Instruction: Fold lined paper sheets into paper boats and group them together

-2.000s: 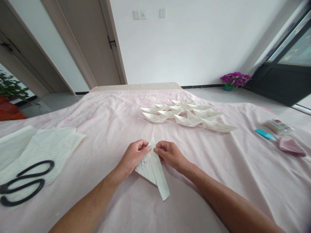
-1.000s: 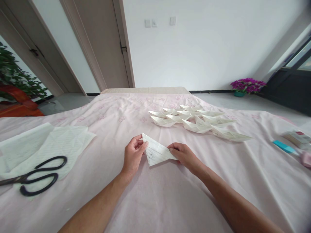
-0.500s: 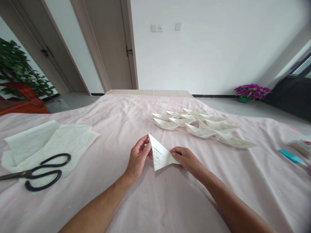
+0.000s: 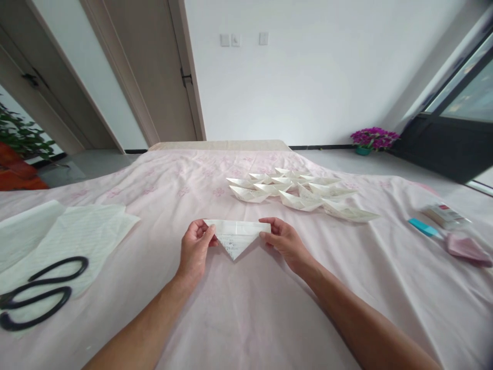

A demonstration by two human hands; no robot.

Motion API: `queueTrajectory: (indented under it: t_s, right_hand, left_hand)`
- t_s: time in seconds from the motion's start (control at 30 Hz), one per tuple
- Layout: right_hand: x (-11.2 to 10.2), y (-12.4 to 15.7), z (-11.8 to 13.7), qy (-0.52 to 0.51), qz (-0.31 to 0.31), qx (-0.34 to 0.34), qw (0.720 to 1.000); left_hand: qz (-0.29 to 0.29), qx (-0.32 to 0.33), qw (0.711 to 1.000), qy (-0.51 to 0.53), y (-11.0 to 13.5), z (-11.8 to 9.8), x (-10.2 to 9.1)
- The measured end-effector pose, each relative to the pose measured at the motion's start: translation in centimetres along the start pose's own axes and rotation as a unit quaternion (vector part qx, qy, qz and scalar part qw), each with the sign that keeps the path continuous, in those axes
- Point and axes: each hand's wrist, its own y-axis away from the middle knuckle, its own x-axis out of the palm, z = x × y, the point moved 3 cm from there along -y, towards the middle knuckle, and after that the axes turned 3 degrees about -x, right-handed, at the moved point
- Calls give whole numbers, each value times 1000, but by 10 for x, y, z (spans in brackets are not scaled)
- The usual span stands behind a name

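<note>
The left hand [image 4: 194, 249] pinches the left corner of the paper [image 4: 235, 237], a folded triangle at the middle of the bed [image 4: 246, 318]. The right hand [image 4: 283, 239] pinches the right corner. The paper is likely light, flimsy and easily creased, so it is best held at its layered corners.

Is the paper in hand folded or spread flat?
Folded: the paper forms a downward-pointing triangle, left hand and right hand pinching its corners.

The folded triangle [image 4: 236, 237] is made of thin matt paper, lined and scribbled on, the same stuff as the little boats [image 4: 296, 194] and the loose sheets [image 4: 77, 228]. The bed sheet [image 4: 246, 308] is done in soft pink cloth, matt and a bit wrinkled. The scissors [image 4: 38, 298] are fitted with smooth black handles, probably plastic. The floor [image 4: 385, 158] is finished glossy.
</note>
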Motion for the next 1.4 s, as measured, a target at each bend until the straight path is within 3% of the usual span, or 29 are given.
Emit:
queueTrajectory:
  t_s: [0.13,0.2,0.27,0.33,0.4,0.5,0.57,0.63,0.87,1.1,1.4]
  right_hand:
    - [-2,-4,0,-39,-39,-52,997]
    - [-3,-2,2,-43,-54,-91,993]
    - [-3,4,9,-8,-83,-149,985]
    - [-3,14,19,83,-121,-234,961]
    - [1,26,29,202,-108,-348,909]
    - [14,37,28,362,43,-498,787]
    - [21,38,18,447,112,-535,708]
    - [25,34,8,499,133,-528,674]
    - [35,30,-12,531,156,-468,689]
    - [31,26,-16,503,152,-399,751]
    - [27,26,-13,455,146,-370,797]
  left_hand:
    - [43,13,997,-70,-2,4,-2]
    - [52,68,981,-172,-4,1,-4]
    - [49,172,941,-288,-7,-7,-5]
    - [54,292,881,-368,-9,-17,-5]
    - [64,387,820,-417,-11,-25,-4]
    - [47,456,736,-498,-12,-29,0]
    - [43,465,697,-544,-10,-27,4]
    - [64,464,680,-564,-4,-22,10]
    - [212,413,700,-543,17,-3,16]
    - [219,393,723,-524,18,-1,16]
    - [222,369,743,-513,22,-3,15]
